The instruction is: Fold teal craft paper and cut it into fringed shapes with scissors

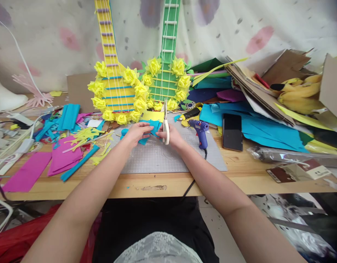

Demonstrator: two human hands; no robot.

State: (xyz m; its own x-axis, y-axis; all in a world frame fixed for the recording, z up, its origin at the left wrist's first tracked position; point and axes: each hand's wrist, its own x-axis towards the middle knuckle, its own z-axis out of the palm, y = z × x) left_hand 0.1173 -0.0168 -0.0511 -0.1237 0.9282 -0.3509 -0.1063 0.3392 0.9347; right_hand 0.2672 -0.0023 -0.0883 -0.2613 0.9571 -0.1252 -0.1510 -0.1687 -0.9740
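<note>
My left hand (pixel 137 132) pinches a piece of turquoise paper (pixel 154 128) above the grey cutting mat (pixel 168 159). My right hand (pixel 171 136) is closed round the white handles of a pair of scissors (pixel 165 122), whose blades point up and away from me, right beside the turquoise paper. Both hands meet at the far edge of the mat, just in front of two paper guitars, one yellow (pixel 113 91) and one green (pixel 168 78), each ringed with yellow paper flowers.
A purple glue gun (pixel 200 128) stands right of my hands, its cord running off the table edge. A black phone (pixel 232 137) lies further right by stacked turquoise sheets (pixel 264 128) and cardboard (pixel 267 91). Pink sheets (pixel 62 159), blue strips and yellow scraps litter the left.
</note>
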